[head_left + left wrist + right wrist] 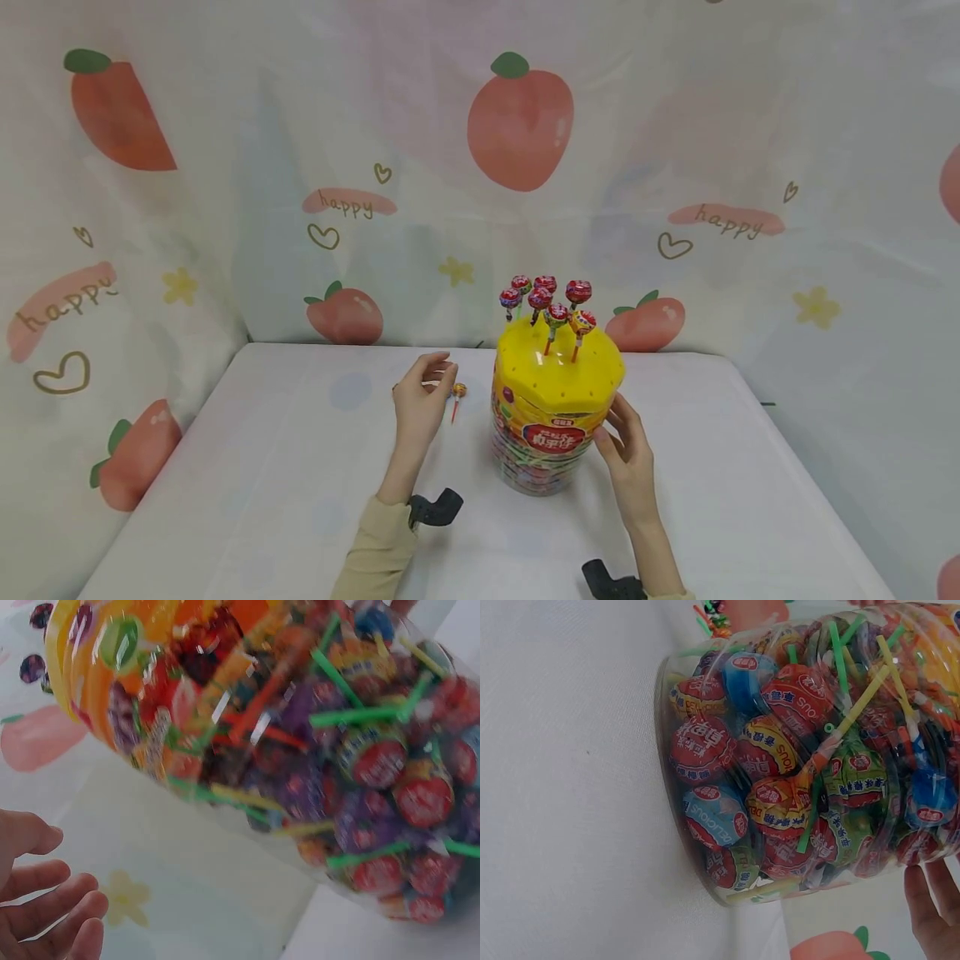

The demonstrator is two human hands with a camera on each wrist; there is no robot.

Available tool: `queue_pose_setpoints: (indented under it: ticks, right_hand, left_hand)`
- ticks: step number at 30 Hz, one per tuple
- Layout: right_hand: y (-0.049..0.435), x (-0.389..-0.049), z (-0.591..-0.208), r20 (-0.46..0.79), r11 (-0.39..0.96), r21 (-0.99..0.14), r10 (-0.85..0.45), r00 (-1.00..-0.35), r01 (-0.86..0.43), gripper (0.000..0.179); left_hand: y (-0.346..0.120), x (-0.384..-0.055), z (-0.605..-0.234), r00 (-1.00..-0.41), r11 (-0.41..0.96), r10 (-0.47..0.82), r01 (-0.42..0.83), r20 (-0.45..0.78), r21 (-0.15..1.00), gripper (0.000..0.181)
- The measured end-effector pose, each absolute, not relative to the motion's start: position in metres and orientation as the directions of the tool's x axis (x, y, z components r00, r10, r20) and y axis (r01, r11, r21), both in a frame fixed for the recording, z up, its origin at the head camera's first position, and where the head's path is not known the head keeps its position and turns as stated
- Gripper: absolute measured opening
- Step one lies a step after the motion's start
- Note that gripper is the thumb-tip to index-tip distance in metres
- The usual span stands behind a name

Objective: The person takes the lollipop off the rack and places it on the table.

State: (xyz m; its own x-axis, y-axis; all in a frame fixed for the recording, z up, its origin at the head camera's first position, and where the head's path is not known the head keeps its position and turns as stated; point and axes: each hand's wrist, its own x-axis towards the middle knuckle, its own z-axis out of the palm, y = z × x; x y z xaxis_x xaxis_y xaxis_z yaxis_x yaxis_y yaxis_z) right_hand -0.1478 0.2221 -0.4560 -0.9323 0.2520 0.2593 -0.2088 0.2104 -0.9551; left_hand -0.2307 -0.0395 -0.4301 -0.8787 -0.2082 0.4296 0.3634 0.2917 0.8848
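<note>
A clear plastic jar packed with wrapped lollipops stands upright on the table, topped by a yellow lid. Several lollipops stick up from holes in that lid. My right hand rests its fingertips and thumb against the jar's right side, its fingers fairly straight in the right wrist view. To the left of the jar my left hand hovers with loosely bent fingers, apart from the jar. Just beside it lies a lollipop with an orange wrapper and red stick; others are partly hidden behind the hand.
The white-covered table stretches around the jar. A printed cloth backdrop with fruit and hearts rises behind it and along both sides. Black wrist cameras are strapped to both wrists.
</note>
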Motion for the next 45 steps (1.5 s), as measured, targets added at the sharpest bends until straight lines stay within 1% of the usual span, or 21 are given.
queue_pose_setpoints:
  ticks: [7, 15, 21, 33, 45]
  right_hand:
    - [0.222, -0.148, -0.455, 0.259, 0.212, -0.955, 0.251, -0.933, -0.208, 0.054]
    - [0.221, -0.149, -0.454, 0.261, 0.211, -0.955, 0.251, -0.932, -0.210, 0.054]
    - [0.221, -0.149, -0.454, 0.272, 0.214, -0.951, 0.245, -0.931, -0.221, 0.054]
    - [0.222, -0.148, -0.455, 0.266, 0.218, -0.952, 0.251, -0.931, -0.213, 0.055]
    - [0.222, -0.147, -0.455, 0.255, 0.226, -0.954, 0.255, -0.933, -0.199, 0.055]
  left_hand:
    - [-0.030, -0.226, -0.402, -0.863, 0.219, -0.170, 0.437, 0.476, 0.872, 0.028]
    - [-0.020, -0.223, -0.377, -0.865, 0.180, -0.154, 0.452, 0.479, 0.874, 0.028]
    - [-0.010, -0.228, -0.362, -0.859, 0.173, -0.123, 0.475, 0.497, 0.863, 0.028]
    - [0.007, -0.240, -0.351, -0.811, 0.077, -0.079, 0.575, 0.579, 0.815, 0.028]
    - [0.016, -0.240, -0.347, -0.802, 0.074, -0.092, 0.585, 0.590, 0.807, 0.026]
